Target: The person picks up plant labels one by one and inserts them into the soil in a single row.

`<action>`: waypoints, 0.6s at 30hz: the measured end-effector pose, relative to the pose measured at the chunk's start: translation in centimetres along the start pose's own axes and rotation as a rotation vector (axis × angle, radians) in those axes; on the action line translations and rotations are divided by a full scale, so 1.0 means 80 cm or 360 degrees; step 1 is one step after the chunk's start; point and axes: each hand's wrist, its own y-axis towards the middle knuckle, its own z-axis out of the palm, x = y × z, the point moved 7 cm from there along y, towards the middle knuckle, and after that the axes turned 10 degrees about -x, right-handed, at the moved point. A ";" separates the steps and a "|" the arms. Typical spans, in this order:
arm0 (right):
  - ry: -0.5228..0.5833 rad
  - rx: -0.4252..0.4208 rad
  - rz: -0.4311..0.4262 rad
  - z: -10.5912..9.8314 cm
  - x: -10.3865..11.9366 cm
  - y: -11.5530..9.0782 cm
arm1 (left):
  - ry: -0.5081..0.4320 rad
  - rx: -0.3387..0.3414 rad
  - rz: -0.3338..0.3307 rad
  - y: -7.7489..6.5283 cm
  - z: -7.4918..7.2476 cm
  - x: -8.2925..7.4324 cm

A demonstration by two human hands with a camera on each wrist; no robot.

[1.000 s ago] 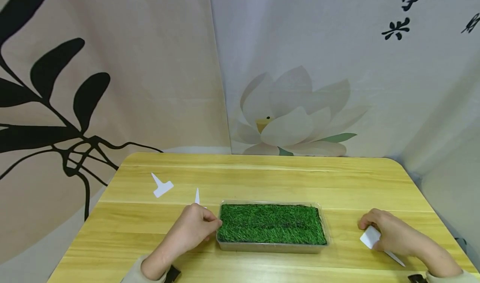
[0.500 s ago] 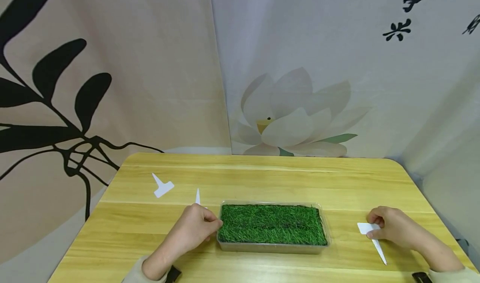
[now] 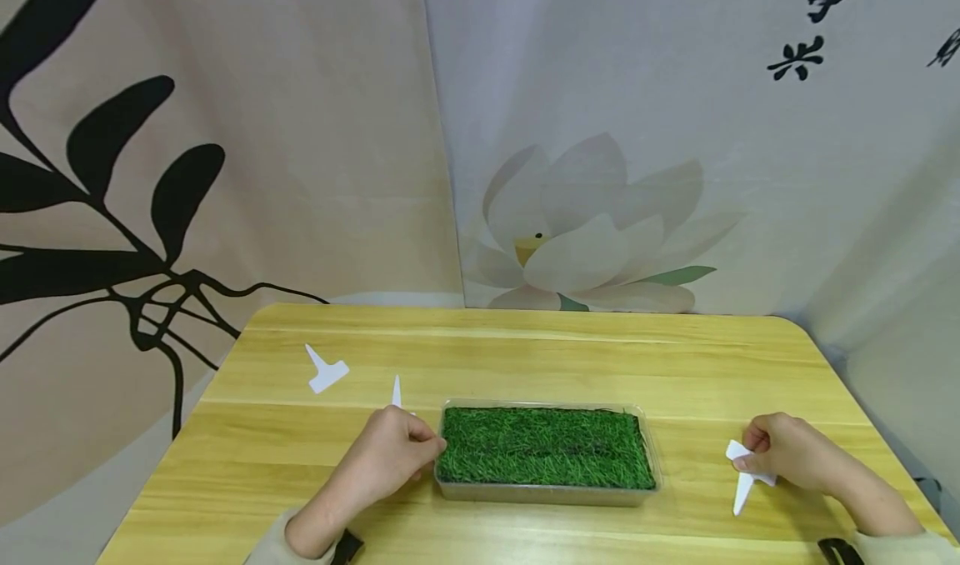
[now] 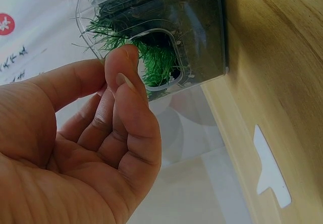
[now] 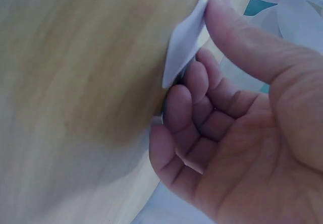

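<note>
In the head view a clear plastic box (image 3: 547, 495) filled with green artificial grass (image 3: 547, 444) stands at the table's front middle. My left hand (image 3: 390, 452) pinches at the box's left rim between thumb and forefinger, the other fingers curled, as the left wrist view also shows. Off to the right, my right hand (image 3: 798, 457) holds a white T-shaped plant label (image 3: 743, 490) low over the table, its pointed stem toward the front. The right wrist view shows the thumb on one side of this label (image 5: 184, 47), with fingertips behind and below it.
Another white T-shaped label (image 3: 327, 375) lies at the table's back left. The pointed tip of one more label (image 3: 396, 392) shows behind my left hand, the rest hidden. A printed curtain (image 3: 600, 132) hangs behind the wooden table (image 3: 525, 348).
The label in my right hand has turned, its stem swinging from the lower right to point toward the front. My right hand has shifted slightly right; the left hand and box have stayed put.
</note>
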 end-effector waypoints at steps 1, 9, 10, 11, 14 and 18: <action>-0.0013 -0.0004 -0.0007 0.000 0.001 0.000 | -0.0004 0.0001 -0.0002 0.000 0.000 0.000; 0.0042 0.0021 -0.0028 0.000 0.001 0.002 | -0.0020 0.0011 -0.0006 0.001 0.001 0.001; 0.0073 0.0035 -0.0020 0.000 0.000 0.002 | -0.0018 0.0011 -0.0006 0.001 0.001 0.001; 0.0106 0.0051 -0.0026 0.001 -0.001 0.002 | -0.0018 0.0011 -0.0006 0.001 0.001 0.001; 0.0185 0.0092 -0.0038 0.002 -0.003 0.002 | -0.0020 0.0017 -0.0010 0.001 0.001 0.001; 0.0221 0.0095 -0.0091 -0.002 0.001 0.002 | -0.0010 0.0017 -0.0010 0.000 0.000 0.001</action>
